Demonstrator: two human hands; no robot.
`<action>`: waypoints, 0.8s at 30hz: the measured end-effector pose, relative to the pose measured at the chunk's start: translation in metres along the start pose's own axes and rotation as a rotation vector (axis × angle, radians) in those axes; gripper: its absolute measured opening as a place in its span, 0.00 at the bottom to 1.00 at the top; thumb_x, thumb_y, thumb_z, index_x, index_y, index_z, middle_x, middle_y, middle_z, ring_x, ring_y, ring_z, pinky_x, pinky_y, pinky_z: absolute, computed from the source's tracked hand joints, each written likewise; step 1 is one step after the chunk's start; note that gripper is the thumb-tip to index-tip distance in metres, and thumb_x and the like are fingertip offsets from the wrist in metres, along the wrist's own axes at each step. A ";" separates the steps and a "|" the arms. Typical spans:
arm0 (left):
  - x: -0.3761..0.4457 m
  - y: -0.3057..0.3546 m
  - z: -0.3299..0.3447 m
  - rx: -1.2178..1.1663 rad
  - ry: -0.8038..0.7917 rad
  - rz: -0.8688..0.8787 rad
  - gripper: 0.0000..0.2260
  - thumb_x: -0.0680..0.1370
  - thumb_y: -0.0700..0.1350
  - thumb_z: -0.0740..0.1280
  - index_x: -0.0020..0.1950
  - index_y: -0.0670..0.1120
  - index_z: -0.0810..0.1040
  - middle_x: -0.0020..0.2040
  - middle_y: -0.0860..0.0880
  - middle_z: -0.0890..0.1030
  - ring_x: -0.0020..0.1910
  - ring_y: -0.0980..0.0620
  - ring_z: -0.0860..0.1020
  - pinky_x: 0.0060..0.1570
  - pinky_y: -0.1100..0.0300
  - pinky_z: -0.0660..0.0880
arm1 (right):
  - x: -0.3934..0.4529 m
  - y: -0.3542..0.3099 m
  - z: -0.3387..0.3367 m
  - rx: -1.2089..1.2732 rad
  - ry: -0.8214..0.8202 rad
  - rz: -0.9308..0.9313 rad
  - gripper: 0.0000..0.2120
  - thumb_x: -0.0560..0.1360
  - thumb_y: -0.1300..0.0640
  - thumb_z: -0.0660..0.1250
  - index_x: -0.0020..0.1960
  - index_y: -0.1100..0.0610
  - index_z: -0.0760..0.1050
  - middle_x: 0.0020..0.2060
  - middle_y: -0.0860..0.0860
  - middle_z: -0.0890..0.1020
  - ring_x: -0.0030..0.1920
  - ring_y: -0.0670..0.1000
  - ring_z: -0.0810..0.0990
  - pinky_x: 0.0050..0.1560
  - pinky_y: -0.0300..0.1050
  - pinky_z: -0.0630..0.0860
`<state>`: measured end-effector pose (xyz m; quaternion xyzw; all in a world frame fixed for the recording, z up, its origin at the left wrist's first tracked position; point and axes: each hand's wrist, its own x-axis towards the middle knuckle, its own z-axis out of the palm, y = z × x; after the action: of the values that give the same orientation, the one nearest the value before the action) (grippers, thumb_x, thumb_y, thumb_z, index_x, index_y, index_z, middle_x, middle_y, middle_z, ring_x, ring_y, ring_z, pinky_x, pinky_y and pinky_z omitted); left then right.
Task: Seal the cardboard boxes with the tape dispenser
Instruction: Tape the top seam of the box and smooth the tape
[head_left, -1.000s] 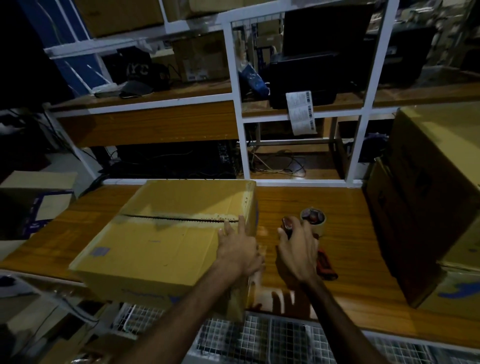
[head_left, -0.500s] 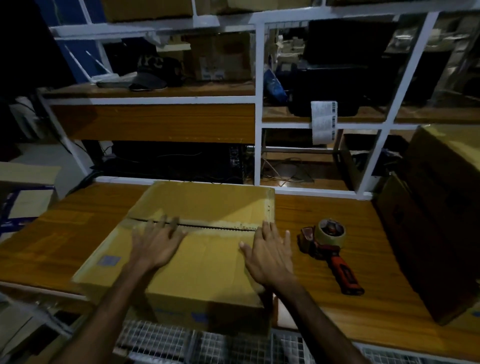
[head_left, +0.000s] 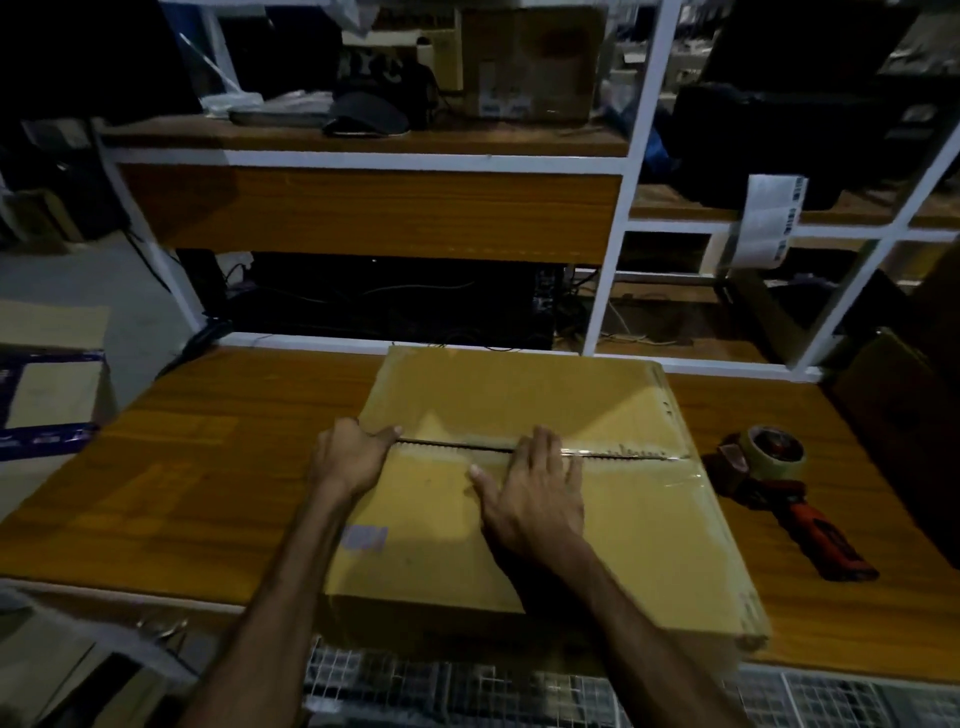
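A closed cardboard box (head_left: 597, 525) lies on the wooden table (head_left: 208, 493), its two top flaps meeting in a seam across the middle. Clear tape shines over the right part of that seam. My left hand (head_left: 350, 457) grips the box's left edge at the seam, with the thumb on top and the fingers curled round the side. My right hand (head_left: 535, 493) lies flat on the top with straight fingers over the middle of the seam. The tape dispenser (head_left: 779, 493), with a red handle and a roll of tape, lies on the table to the right of the box, untouched.
A white-framed shelf rack (head_left: 618, 208) with boxes and dark gear rises behind the table. A dark cardboard box (head_left: 904, 415) stands at the table's right end. Another box (head_left: 47, 384) sits off to the left. A wire grid (head_left: 467, 686) runs below the front edge.
The box now lies further right in view, close to the dispenser. My left hand slid from the top to the box's left edge. My right hand moved from the box's right corner to mid-seam.
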<state>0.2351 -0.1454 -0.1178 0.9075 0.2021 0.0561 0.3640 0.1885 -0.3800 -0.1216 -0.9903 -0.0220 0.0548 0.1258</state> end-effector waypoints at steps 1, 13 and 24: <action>0.002 -0.003 -0.001 -0.030 -0.034 -0.024 0.21 0.80 0.62 0.69 0.39 0.46 0.77 0.38 0.46 0.79 0.38 0.43 0.78 0.33 0.57 0.66 | 0.004 -0.018 0.004 0.002 -0.014 -0.033 0.47 0.81 0.27 0.38 0.86 0.63 0.44 0.85 0.60 0.43 0.85 0.60 0.40 0.83 0.65 0.40; 0.022 -0.024 -0.008 -0.188 -0.341 0.014 0.26 0.87 0.58 0.58 0.50 0.37 0.82 0.56 0.29 0.81 0.55 0.33 0.81 0.45 0.52 0.69 | 0.036 -0.095 0.014 -0.032 -0.073 -0.412 0.35 0.86 0.35 0.40 0.87 0.53 0.47 0.86 0.50 0.45 0.86 0.52 0.43 0.84 0.58 0.41; 0.028 -0.032 -0.002 -0.026 -0.272 0.083 0.37 0.85 0.64 0.54 0.59 0.27 0.75 0.59 0.26 0.78 0.57 0.26 0.78 0.58 0.37 0.76 | -0.001 0.127 -0.039 -0.162 0.018 0.159 0.47 0.78 0.24 0.34 0.87 0.54 0.42 0.86 0.51 0.43 0.86 0.53 0.43 0.84 0.59 0.44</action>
<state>0.2492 -0.1115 -0.1393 0.9096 0.1124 -0.0497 0.3969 0.1959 -0.5123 -0.1156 -0.9963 0.0533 0.0538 0.0408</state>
